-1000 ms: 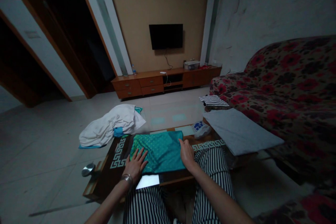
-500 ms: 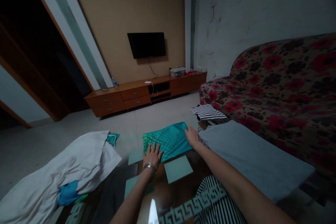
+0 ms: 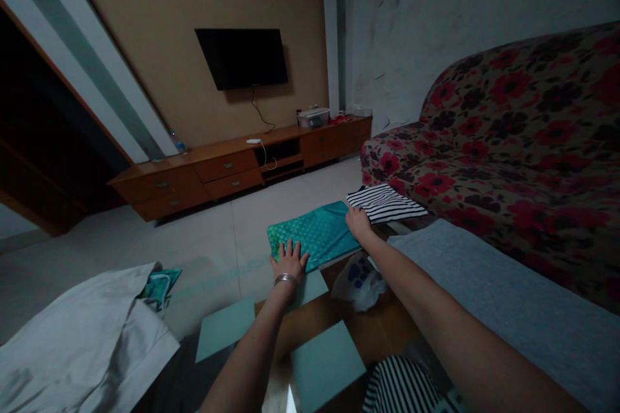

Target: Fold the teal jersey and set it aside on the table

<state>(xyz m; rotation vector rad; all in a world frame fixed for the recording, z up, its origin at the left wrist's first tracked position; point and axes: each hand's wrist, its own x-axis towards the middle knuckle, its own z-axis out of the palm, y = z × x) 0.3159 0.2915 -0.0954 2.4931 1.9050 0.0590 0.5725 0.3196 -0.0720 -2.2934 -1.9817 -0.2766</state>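
A folded teal garment (image 3: 320,229) with a scale-like print and a greenish left end lies at the far end of the glass-topped table. My left hand (image 3: 289,259) rests flat on its near left part, fingers spread, a silver bangle on the wrist. At the garment's right edge, my right hand (image 3: 357,221) has its fingers curled on the cloth; the fingertips are partly hidden. Just beyond that hand lies a black-and-white striped garment (image 3: 387,203). A light grey cloth (image 3: 498,290) is spread out flat under and beside my right forearm.
To the left is a heap of white cloth (image 3: 92,329), with a teal piece (image 3: 159,285) poking out. A plastic bag (image 3: 361,282) shows through or below the table glass. A floral sofa (image 3: 513,142) stands right; a wooden TV cabinet (image 3: 232,171) stands across the floor.
The view has moved forward and turned a little right. The teal garment and both hands are farther along the table, closer to the striped garment. The plastic bag has come into sight.
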